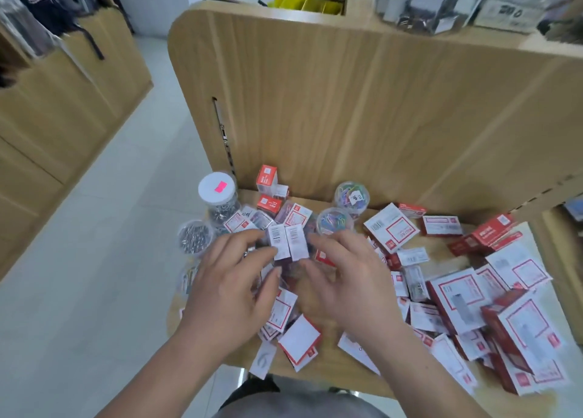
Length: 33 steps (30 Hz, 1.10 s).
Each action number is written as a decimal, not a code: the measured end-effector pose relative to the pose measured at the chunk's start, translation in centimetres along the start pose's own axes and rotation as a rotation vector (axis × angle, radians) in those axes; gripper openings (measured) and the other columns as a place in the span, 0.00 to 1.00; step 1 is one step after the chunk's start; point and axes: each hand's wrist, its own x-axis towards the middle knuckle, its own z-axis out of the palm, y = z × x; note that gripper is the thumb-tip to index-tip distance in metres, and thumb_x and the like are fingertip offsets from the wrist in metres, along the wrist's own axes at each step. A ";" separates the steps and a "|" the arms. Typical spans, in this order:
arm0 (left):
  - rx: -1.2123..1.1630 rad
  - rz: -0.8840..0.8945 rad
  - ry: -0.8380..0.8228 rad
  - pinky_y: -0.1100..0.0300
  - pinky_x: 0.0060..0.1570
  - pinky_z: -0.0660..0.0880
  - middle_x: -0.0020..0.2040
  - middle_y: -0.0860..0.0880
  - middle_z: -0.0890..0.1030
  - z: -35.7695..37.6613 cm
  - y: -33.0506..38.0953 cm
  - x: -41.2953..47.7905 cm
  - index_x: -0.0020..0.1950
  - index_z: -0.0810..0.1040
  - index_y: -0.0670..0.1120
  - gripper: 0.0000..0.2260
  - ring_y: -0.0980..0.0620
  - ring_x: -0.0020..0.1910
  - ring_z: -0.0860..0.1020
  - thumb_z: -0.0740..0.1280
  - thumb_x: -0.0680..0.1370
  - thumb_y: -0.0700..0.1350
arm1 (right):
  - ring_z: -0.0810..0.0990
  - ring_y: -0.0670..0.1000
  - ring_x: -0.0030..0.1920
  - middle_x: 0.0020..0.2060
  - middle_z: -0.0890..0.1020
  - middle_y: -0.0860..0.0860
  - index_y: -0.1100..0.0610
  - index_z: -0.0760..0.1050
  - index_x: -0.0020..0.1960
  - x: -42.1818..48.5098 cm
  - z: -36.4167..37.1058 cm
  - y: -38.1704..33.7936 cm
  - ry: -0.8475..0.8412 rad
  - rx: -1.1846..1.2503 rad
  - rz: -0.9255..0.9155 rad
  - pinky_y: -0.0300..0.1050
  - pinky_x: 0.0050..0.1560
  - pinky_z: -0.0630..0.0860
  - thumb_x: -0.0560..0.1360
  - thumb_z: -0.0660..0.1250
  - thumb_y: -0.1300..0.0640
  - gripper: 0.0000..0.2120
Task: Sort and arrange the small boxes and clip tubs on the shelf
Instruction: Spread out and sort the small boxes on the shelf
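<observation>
Many small red-and-white boxes lie jumbled on the wooden shelf. My left hand pinches a small barcode-labelled box between thumb and fingers. My right hand pinches a second such box pressed beside the first. Both boxes stand upright above the pile. A clear tub with a white lid and an open tub of silver clips stand at the shelf's left end. Two tubs of coloured clips sit behind my hands.
Larger red-and-white boxes crowd the shelf's right side. An upright wooden panel rises behind the shelf. White tiled floor lies to the left, with a wooden cabinet beyond it.
</observation>
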 end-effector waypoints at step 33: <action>0.080 0.086 -0.091 0.44 0.59 0.73 0.62 0.49 0.81 2.0 -0.6 5.6 0.57 0.84 0.47 0.13 0.43 0.62 0.77 0.72 0.77 0.53 | 0.80 0.52 0.59 0.56 0.83 0.48 0.48 0.73 0.68 7.5 -4.0 2.3 -0.538 0.145 0.502 0.44 0.52 0.74 0.78 0.71 0.49 0.20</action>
